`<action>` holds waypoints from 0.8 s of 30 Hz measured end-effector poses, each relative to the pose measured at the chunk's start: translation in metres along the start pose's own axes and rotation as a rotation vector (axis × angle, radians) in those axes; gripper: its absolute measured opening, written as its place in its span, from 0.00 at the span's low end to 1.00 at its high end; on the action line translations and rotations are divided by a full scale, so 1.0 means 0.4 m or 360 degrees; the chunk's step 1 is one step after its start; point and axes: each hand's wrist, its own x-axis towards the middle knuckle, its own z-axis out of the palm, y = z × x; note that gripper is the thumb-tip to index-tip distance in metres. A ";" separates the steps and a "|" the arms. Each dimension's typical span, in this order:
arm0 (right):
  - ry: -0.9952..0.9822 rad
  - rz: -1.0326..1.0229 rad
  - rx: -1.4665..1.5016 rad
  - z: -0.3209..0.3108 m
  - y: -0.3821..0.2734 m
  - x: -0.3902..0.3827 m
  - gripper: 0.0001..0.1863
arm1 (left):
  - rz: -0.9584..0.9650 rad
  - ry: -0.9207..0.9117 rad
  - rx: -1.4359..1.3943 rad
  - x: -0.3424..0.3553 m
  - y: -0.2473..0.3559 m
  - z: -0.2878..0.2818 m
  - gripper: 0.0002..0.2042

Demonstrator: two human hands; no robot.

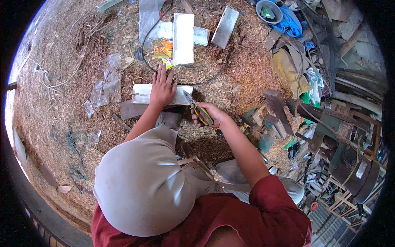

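Note:
My left hand (161,90) lies on a white board (142,92) with fingers stretched out, reaching past its far edge. The board rests over a dark plank (129,109). My right hand (209,113) is closed around pliers with green-and-yellow handles (203,115); their jaws point at the board's right part, touching or very close to it. A dark cable (222,70) runs just beyond the board. Whether the jaws grip anything is too small to tell.
Sawdust and scraps cover the ground. More pale boards (183,39), plastic sheet (150,12) and a yellow packet (163,48) lie ahead. A grey bowl (277,10), wood offcuts (273,103) and dark machinery (349,173) crowd the right. My grey-clad knee (140,181) is near the lower middle.

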 end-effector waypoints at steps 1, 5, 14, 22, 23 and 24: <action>0.0072 0.0036 -0.0085 0.017 -0.004 0.003 0.26 | -0.0005 0.0000 0.0002 -0.001 -0.004 -0.003 0.33; 0.0303 0.0032 -0.0502 0.034 -0.010 0.028 0.28 | 0.0037 0.0033 -0.0022 0.007 0.004 0.001 0.33; 0.0285 0.0075 -0.0613 0.044 0.010 0.069 0.17 | 0.0045 0.0076 -0.0044 0.005 -0.002 0.014 0.33; 0.0507 -0.0126 -0.0531 0.036 0.102 0.063 0.18 | 0.0025 0.0041 -0.0029 0.007 0.003 0.001 0.33; 0.0551 -0.0136 -0.0570 0.039 0.103 0.059 0.19 | 0.0029 0.0043 -0.0031 0.008 0.002 0.003 0.33; 0.0595 -0.0146 -0.0610 0.045 0.103 0.054 0.19 | 0.0032 0.0046 -0.0038 0.008 -0.001 0.004 0.33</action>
